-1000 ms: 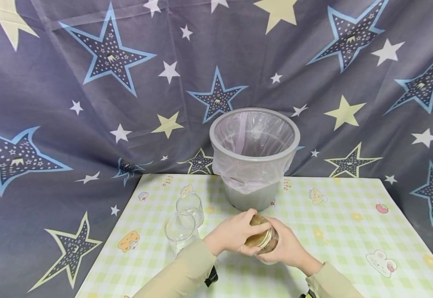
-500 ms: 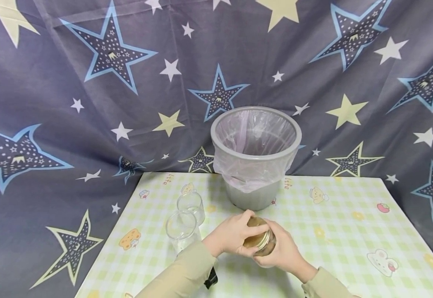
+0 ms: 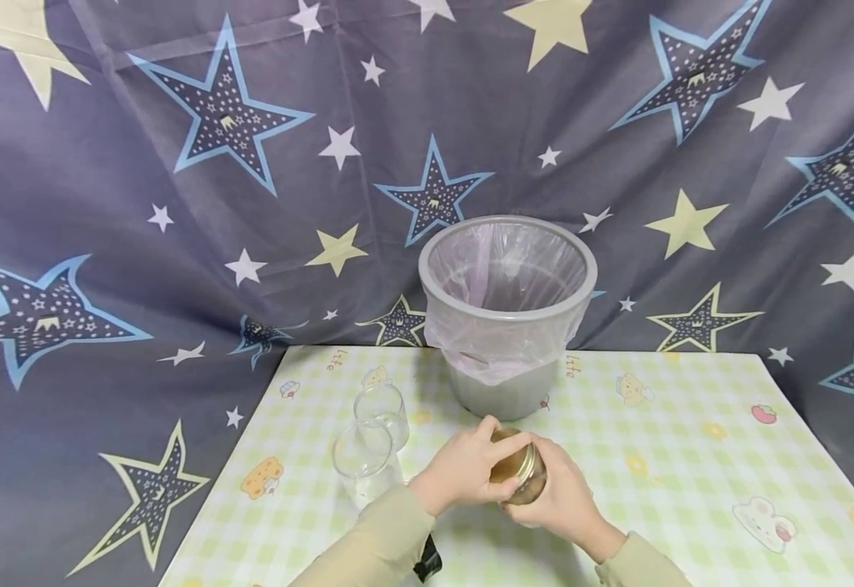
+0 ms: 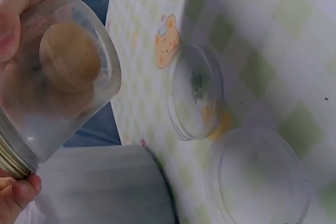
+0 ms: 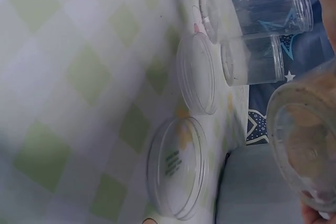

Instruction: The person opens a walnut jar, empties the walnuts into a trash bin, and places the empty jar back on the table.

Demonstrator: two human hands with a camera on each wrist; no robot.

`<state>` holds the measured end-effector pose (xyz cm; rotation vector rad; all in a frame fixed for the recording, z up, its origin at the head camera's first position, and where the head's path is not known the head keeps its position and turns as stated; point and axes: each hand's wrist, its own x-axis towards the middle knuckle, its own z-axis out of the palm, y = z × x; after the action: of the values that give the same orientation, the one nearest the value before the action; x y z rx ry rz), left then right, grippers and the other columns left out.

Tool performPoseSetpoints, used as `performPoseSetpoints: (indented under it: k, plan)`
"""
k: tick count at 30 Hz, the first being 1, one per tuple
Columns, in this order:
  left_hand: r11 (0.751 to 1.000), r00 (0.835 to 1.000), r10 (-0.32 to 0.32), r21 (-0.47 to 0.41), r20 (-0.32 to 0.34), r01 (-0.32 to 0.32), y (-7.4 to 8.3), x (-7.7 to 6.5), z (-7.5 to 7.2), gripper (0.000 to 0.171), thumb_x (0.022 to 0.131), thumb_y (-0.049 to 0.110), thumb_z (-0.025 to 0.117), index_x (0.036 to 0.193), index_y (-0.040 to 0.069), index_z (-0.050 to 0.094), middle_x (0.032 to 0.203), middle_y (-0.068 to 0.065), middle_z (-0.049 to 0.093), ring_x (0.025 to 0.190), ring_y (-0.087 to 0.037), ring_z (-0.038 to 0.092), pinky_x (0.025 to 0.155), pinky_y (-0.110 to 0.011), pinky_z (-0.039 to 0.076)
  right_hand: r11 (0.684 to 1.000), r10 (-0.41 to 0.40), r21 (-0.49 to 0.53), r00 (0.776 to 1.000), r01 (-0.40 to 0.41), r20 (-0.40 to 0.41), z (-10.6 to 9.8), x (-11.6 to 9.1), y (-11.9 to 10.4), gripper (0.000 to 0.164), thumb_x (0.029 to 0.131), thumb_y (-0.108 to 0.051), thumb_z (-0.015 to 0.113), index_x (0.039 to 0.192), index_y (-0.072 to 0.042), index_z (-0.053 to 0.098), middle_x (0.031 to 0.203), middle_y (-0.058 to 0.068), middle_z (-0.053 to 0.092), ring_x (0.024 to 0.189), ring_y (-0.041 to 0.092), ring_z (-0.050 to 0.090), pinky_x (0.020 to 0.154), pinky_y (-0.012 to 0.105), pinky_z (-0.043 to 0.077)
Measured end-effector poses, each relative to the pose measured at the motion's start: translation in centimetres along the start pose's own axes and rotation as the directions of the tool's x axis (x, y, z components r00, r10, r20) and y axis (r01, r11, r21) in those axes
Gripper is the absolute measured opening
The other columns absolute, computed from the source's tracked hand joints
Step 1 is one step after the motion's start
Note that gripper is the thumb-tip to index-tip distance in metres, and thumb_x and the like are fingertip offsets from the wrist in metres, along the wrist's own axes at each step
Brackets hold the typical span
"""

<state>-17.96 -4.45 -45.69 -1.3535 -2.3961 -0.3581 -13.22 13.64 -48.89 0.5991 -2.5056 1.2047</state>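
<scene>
My left hand (image 3: 463, 469) grips the gold screw lid (image 3: 503, 470) of a clear jar (image 3: 533, 483), fingers spread over its edge. My right hand (image 3: 562, 493) holds the jar's body from the other side. The jar is raised above the table and tilted, its lid towards the left hand. A rounded brown thing (image 4: 71, 56) shows inside it in the left wrist view; what it is cannot be told. From the right wrist, the jar's base (image 5: 307, 145) faces the camera.
Two lidless clear jars (image 3: 368, 477) stand left on the checked tablecloth (image 3: 691, 489). Shallow clear discs, dishes or lids (image 5: 176, 169), lie on the cloth in the wrist views. A grey bin (image 3: 503, 391) lined with a plastic bag stands at the back, before a starry curtain.
Both hands keep hold of the jar and its lid; the jar has shifted only slightly left relative to the bin. The head view has moved a little.
</scene>
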Motion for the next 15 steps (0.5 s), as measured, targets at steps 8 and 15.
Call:
performPoseSetpoints:
  k: [8, 15]
  plan:
    - [0.978, 0.971, -0.071, -0.178, 0.228, 0.113, -0.1, -0.3, -1.6, 0.063, 0.089, 0.046, 0.059, 0.146, 0.027, 0.037, 0.117, -0.008, 0.049, 0.09, -0.014, 0.059, 0.079, -0.022, 0.052, 0.991, -0.059, -0.121, 0.998, 0.061, 0.022, -0.4, 0.1, 0.5, 0.088, 0.055, -0.031, 0.09, 0.129, -0.004, 0.049, 0.113, 0.006, 0.061, 0.096, 0.017, 0.056, 0.075, 0.038, 0.056]
    - [0.948, 0.955, 0.152, -0.311, 0.255, -0.068, -0.9, -0.1, -3.7, 0.077, 0.077, 0.032, 0.078, 0.143, 0.017, 0.041, 0.139, -0.011, 0.041, 0.125, -0.023, 0.045, 0.105, -0.029, 0.041, 0.979, -0.133, -0.147, 0.989, 0.142, 0.066, -1.1, 0.0, 0.8, 0.089, 0.057, -0.037, 0.089, 0.128, -0.002, 0.048, 0.111, 0.001, 0.062, 0.095, 0.012, 0.054, 0.077, 0.036, 0.055]
